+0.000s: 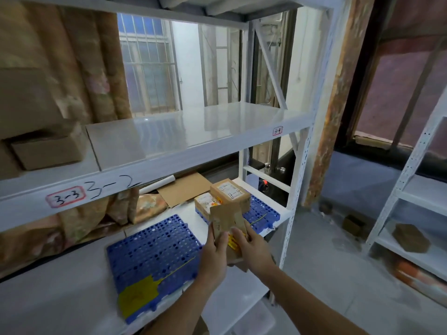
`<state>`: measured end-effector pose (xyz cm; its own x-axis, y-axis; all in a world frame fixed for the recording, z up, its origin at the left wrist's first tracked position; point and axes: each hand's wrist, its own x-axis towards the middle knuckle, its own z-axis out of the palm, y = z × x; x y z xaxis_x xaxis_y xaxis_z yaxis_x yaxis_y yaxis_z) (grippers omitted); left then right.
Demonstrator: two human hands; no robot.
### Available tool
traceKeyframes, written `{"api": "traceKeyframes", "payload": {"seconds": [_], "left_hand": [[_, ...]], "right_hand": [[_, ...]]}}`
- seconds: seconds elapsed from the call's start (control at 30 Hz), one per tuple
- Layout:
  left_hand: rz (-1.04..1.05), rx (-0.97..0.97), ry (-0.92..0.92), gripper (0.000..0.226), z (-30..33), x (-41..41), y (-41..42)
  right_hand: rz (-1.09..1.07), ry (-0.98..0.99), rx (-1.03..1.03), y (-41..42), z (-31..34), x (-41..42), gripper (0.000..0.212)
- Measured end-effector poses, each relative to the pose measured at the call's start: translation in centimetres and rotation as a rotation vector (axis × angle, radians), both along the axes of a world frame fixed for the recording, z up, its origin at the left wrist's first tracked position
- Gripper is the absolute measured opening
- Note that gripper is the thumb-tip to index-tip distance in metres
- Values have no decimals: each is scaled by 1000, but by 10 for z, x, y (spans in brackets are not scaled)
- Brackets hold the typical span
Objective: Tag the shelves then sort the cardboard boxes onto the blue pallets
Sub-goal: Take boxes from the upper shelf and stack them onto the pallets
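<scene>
My left hand (214, 256) and my right hand (254, 250) both grip one small cardboard box (228, 220) with yellow tape, held above the lower shelf between two blue pallets. The near blue pallet (150, 250) lies on the white lower shelf and carries a yellow tag (137, 296). The far blue pallet (262, 211) holds two labelled cardboard boxes (229, 193), one stacked partly on the other. Red-bordered shelf tags read 3-3 (65, 197) and 3-4 (277, 131) on the middle shelf's front edge.
A plain cardboard box (48, 151) sits at the left of the middle shelf (193, 124). Flat cardboard (183, 187) and a white roll (159, 183) lie behind the pallets. A second white rack (416, 189) stands at right, with brown items on it and on the floor.
</scene>
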<state>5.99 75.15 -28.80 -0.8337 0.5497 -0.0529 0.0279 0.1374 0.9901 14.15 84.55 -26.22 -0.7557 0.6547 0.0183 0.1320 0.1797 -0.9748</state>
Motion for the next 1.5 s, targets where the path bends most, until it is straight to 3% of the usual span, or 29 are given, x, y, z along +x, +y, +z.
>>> {"api": "traceKeyframes", "payload": {"seconds": [0.3,0.47,0.57,0.83,0.9,1.0,1.17,1.5], "left_hand": [[104,-50,11,53,-14,-23,40],[127,-48,-28,46,-18,-52,58],[130,-40,-46,38,-20,-77,74],[270,-93,-100,71,-26,-146,118],[342,-110,-157,75,-25,-159,125],[425,-104,-226,54,-25,-175,134],[497,-107,-250,43,-34,-191,152],[554,-247,-174,55,-51,-213,177]], "right_hand": [[183,-69,54,57,-14,-43,17],[241,-104,81,82,-21,-79,40],[288,-41,109,99,-23,-106,31],[249,7,271,133,-18,-169,19],[270,-65,278,142,-20,-182,26],[270,-174,352,157,-26,-198,49],[348,-185,544,177,-30,-218,31],[607,-265,773,215,-38,-239,63]]}}
